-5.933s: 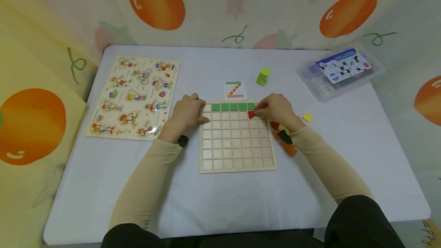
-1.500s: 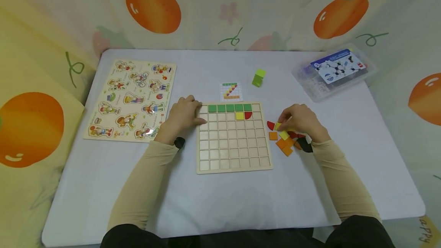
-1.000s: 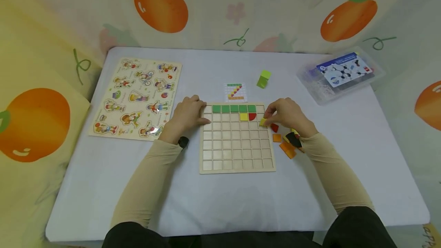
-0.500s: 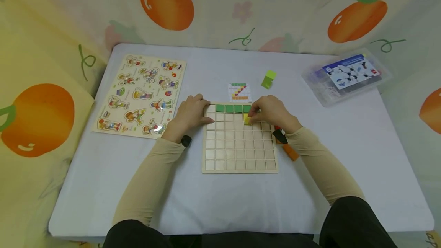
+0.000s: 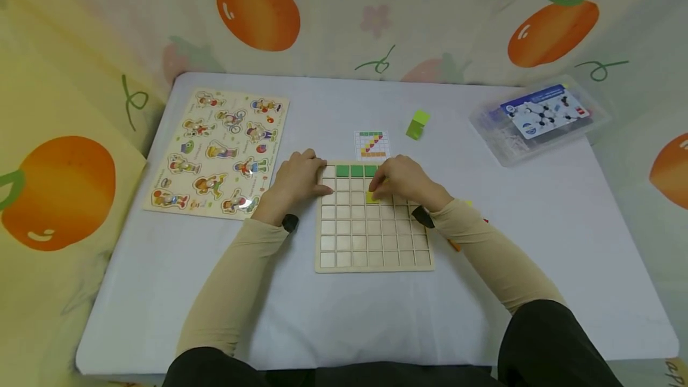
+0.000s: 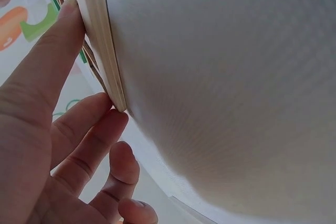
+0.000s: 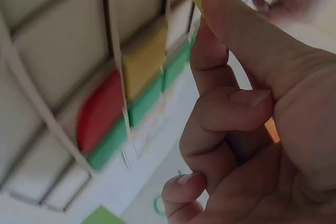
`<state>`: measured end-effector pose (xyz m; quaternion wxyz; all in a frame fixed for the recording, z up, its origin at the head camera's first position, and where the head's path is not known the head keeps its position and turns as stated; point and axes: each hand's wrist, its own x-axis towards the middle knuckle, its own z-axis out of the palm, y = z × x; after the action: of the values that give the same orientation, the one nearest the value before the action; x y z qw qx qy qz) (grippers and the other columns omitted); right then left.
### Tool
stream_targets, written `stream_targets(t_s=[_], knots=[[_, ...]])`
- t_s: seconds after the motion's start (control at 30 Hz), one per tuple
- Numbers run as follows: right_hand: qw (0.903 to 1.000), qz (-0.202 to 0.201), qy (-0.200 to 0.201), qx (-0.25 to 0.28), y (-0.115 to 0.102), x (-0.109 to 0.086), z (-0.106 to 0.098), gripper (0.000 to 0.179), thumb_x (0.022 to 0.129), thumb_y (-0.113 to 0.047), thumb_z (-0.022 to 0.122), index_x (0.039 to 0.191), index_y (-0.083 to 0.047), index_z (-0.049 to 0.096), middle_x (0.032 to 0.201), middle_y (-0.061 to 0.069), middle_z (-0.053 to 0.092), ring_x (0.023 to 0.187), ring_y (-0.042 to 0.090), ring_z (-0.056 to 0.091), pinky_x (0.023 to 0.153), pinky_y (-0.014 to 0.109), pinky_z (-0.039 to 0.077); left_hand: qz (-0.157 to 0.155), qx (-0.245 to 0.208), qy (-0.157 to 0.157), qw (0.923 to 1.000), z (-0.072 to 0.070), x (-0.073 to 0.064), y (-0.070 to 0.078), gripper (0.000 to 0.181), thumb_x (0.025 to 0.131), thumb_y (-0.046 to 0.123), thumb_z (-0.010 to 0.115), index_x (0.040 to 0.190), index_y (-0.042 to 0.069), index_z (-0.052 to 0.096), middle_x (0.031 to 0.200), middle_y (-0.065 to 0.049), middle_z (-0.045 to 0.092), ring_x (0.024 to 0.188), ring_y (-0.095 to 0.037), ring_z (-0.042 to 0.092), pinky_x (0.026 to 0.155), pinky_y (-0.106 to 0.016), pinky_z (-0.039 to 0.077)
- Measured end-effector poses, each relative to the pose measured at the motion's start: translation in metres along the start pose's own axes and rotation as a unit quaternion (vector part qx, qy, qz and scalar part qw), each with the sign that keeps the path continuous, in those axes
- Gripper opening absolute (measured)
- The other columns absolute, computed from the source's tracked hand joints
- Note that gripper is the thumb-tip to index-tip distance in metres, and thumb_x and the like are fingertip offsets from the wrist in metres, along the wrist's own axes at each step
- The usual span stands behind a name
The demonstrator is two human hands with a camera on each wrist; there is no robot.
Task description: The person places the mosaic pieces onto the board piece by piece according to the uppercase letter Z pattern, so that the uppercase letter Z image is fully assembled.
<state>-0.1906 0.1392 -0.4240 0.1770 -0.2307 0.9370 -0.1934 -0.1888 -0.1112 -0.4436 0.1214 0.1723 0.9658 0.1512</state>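
A wooden grid board (image 5: 375,243) lies mid-table with green tiles (image 5: 356,171) along its far row. My left hand (image 5: 292,184) holds the board's far-left corner; in the left wrist view, its thumb lies on the rim and two fingertips touch the corner. My right hand (image 5: 405,181) pinches a yellow square tile (image 5: 372,197) between thumb and forefinger, over the third row. In the right wrist view, a red rounded tile (image 7: 102,111) and another yellow tile (image 7: 145,64) sit in neighbouring cells beside the green row; the hand hides these in the head view.
A pattern card (image 5: 372,145) lies behind the board, with light green tiles (image 5: 418,124) to its right. A picture puzzle (image 5: 217,154) is at left, a clear plastic box (image 5: 540,118) at back right. My right forearm mostly covers loose tiles, including an orange tile (image 5: 454,246).
A red and a yellow tile have been set in the second row. My right hand took another yellow tile from the pile and carried it left over the board. The left hand stays put.
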Motion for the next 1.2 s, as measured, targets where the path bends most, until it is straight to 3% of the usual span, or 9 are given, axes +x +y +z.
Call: stream_targets(t_s=[0.13,0.33,0.53,0.7,0.83,1.07,1.2], knots=[[0.9997,0.022,-0.009,-0.009,-0.002,0.0,0.004,0.014,0.083,-0.025,0.086,0.093,-0.015,0.084,0.097,0.001,0.082,0.097,0.023,0.071,0.089,0.041,0.054,0.003,-0.002,0.003,1.0,0.001,-0.001,0.002,0.071,0.086,0.042,0.083,0.142,0.003,0.061,0.133,-0.015,0.062,0.113,-0.037,0.059,0.091,-0.05,0.053],[0.9979,-0.008,-0.012,-0.064,-0.005,-0.001,0.013,0.009,0.085,-0.029,0.084,0.087,-0.02,0.085,0.087,-0.004,0.081,0.09,0.021,0.074,0.082,0.039,0.055,0.006,-0.005,0.008,0.9999,0.002,-0.002,0.003,0.071,0.085,0.042,0.084,0.14,0.003,0.062,0.131,-0.015,0.062,0.111,-0.037,0.059,0.09,-0.05,0.053],[0.9987,-0.04,-0.003,-0.031,0.004,-0.014,0.0,0.012,0.086,-0.028,0.083,0.092,-0.017,0.085,0.091,0.0,0.082,0.084,0.018,0.073,0.081,0.037,0.054,0.007,-0.006,0.009,0.9999,0.002,0.0,0.001,0.071,0.086,0.043,0.083,0.141,0.003,0.062,0.134,-0.016,0.062,0.115,-0.038,0.059,0.092,-0.051,0.053],[0.9983,0.02,0.043,-0.034,0.033,-0.034,-0.014,0.017,0.085,-0.027,0.083,0.093,-0.013,0.086,0.094,0.006,0.083,0.069,0.014,0.058,0.065,0.028,0.041,0.001,-0.006,0.011,0.9999,0.0,0.0,-0.003,0.071,0.086,0.043,0.083,0.141,0.003,0.061,0.136,-0.016,0.061,0.117,-0.039,0.059,0.094,-0.052,0.053],[0.995,0.081,0.036,-0.047,0.054,-0.05,-0.019,0.02,0.087,-0.03,0.083,0.097,-0.013,0.085,0.097,0.009,0.082,0.067,0.016,0.047,0.058,0.027,0.029,0.0,-0.009,0.004,0.9999,0.0,-0.002,-0.004,0.072,0.086,0.043,0.082,0.142,0.003,0.061,0.136,-0.016,0.061,0.117,-0.039,0.058,0.094,-0.052,0.052],[0.986,0.142,0.021,-0.086,0.07,-0.069,-0.022,0.02,0.084,-0.038,0.084,0.085,-0.018,0.084,0.089,0.004,0.081,0.07,0.019,0.059,0.057,0.028,0.038,0.003,-0.015,0.005,0.9999,0.001,-0.002,-0.004,0.071,0.086,0.043,0.083,0.141,0.003,0.061,0.136,-0.016,0.061,0.117,-0.038,0.058,0.094,-0.051,0.052],[0.9806,0.176,-0.012,-0.086,0.07,-0.072,-0.02,0.024,0.083,-0.041,0.086,0.087,-0.017,0.082,0.089,0.005,0.078,0.075,0.021,0.06,0.06,0.031,0.041,0.008,-0.018,0.005,0.9998,0.002,-0.001,-0.002,0.07,0.086,0.043,0.083,0.14,0.003,0.062,0.135,-0.016,0.061,0.116,-0.038,0.058,0.094,-0.051,0.052]])
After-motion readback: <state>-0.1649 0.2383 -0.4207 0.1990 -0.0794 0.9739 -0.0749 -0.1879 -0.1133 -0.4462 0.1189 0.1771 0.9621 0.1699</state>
